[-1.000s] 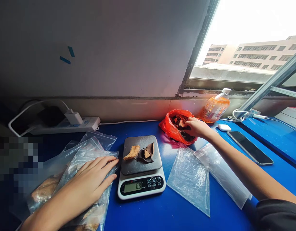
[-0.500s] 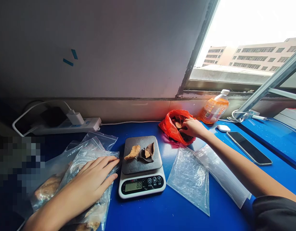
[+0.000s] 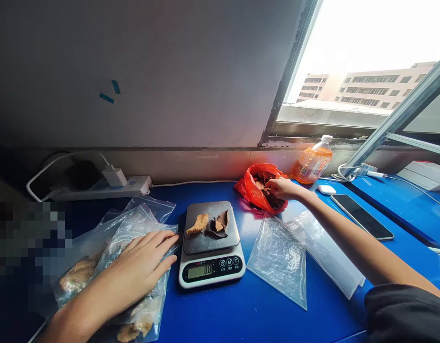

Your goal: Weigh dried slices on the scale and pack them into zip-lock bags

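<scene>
My left hand lies flat with its fingers stretched out over clear zip bags that hold brown dried pieces. Just right of its fingertips stands a kitchen scale, with two pieces of dried peel on its steel plate, one tan and one dark brown. Its display seems to read 8.8. Beyond the scale, my right hand reaches into an open red plastic bag of dried peel. The fingers are pinched together at a brown piece; their tips are partly hidden.
Flat clear zip bags lie right of the scale, under my right forearm. A phone, a white earbud case and an orange drink bottle are at the right. A power strip runs along the wall at the left.
The fingers of my right hand have drawn closer together inside the red bag. My left hand stays on the bags. The whole view has shifted slightly.
</scene>
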Motion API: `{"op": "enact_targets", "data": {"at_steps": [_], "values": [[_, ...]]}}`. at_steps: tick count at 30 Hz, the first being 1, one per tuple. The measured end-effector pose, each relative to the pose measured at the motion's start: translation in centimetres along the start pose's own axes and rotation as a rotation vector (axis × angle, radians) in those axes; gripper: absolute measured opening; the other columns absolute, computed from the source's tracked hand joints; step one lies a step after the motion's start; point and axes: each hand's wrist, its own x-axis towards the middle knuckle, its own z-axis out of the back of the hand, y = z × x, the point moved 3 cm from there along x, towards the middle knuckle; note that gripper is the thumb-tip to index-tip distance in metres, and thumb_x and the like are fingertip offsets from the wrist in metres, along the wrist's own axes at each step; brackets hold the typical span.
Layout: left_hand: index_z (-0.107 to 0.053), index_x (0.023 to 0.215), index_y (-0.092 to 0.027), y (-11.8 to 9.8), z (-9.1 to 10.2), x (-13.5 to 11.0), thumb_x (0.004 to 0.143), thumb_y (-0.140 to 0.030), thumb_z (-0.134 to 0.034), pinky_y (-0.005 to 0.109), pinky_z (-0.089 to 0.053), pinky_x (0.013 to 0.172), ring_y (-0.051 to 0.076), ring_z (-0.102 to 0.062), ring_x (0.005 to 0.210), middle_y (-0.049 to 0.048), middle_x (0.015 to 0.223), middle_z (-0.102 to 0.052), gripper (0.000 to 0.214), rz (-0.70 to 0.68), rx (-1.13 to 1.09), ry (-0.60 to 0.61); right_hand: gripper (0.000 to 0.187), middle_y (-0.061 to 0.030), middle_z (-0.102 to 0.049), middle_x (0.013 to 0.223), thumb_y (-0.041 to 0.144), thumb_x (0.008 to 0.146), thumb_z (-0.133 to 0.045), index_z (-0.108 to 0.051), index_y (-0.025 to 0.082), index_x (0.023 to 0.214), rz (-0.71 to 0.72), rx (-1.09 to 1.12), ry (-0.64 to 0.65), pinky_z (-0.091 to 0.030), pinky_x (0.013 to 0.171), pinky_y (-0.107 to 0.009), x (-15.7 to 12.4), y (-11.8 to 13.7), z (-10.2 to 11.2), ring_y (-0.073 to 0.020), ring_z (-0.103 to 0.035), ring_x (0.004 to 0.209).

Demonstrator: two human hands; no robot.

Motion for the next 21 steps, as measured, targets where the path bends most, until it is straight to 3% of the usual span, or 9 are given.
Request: {"op": "enact_targets", "data": {"at_steps": [4,10,17,21], "values": [[-0.059,0.129,-0.024,-0.5,0.7,0.1,0.094,-0.047,-0.038,0.043,-0.046,0.100,0.028,-0.054,0.122,0.0068,0.132,-0.059,0.047,0.016,-0.003,0.041,0.027,-0.0113,-0.071,0.099,0.029,0.083,-0.053,-0.073,0.019,0.099,-0.023,-0.028,0.039,-0.043,0.068,-0.027,0.9,0.6,-0.3,-0.0224,-0.064,0.086],[-0.061,0.127,-0.020,-1.6,1.9,0.4,0.091,-0.042,-0.042,0.045,-0.046,0.102,0.030,-0.054,0.123,0.0084,0.130,-0.061,0.046,0.030,-0.013,0.074,0.032,-0.0168,-0.072,0.094,0.031,0.081,-0.055,-0.074,0.011,0.097,-0.079,-0.036,0.075,-0.044,0.065,-0.029,1.8,1.0,-0.7,-0.0252,-0.067,0.080],[-0.056,0.133,-0.018,-1.4,1.5,0.3,0.092,-0.041,-0.038,0.049,-0.041,0.107,0.030,-0.048,0.128,0.0096,0.137,-0.056,0.050,0.060,-0.002,0.123,0.021,-0.0115,-0.071,0.095,0.022,0.079,-0.056,-0.072,0.017,0.091,-0.085,-0.008,0.035,-0.042,0.067,-0.026,0.9,0.9,-1.1,-0.0227,-0.066,0.086],[-0.059,0.130,-0.019,-1.1,1.2,0.2,0.092,-0.042,-0.040,0.049,-0.042,0.106,0.031,-0.050,0.127,0.0091,0.134,-0.058,0.048,0.032,-0.005,0.082,0.031,-0.0142,-0.068,0.106,0.029,0.081,-0.057,-0.063,0.013,0.108,-0.107,0.034,-0.032,-0.042,0.066,-0.026,0.3,0.4,-1.3,-0.0223,-0.063,0.089]]}}
